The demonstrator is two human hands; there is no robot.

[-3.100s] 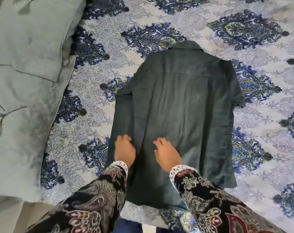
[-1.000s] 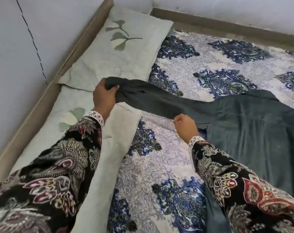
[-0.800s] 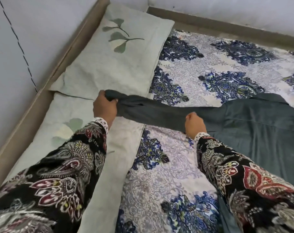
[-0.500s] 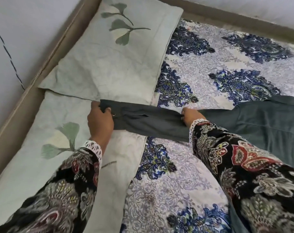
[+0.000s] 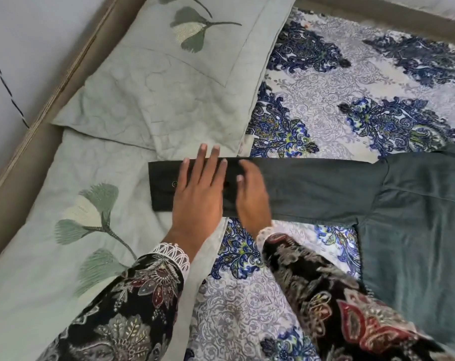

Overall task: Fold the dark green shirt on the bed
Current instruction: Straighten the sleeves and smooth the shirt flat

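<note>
Your left hand (image 5: 195, 196) and right hand (image 5: 252, 196) lie flat, fingers straight and slightly spread, pressing the sleeve (image 5: 312, 188). The dark green shirt (image 5: 416, 230) lies toward the bed's (image 5: 325, 82) right edge, its sleeve stretched left onto the pillows (image 5: 156, 100).

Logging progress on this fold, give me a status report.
Left hand and right hand open, flat on sleeve. Dark green shirt unfolded, sleeve stretched out, cuff on pillow. Nothing blocking.

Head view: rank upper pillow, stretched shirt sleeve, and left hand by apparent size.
1. Upper pillow, clearly largest.
2. Shirt sleeve.
3. Left hand, smallest, lying flat on the sleeve's cuff end.
</note>
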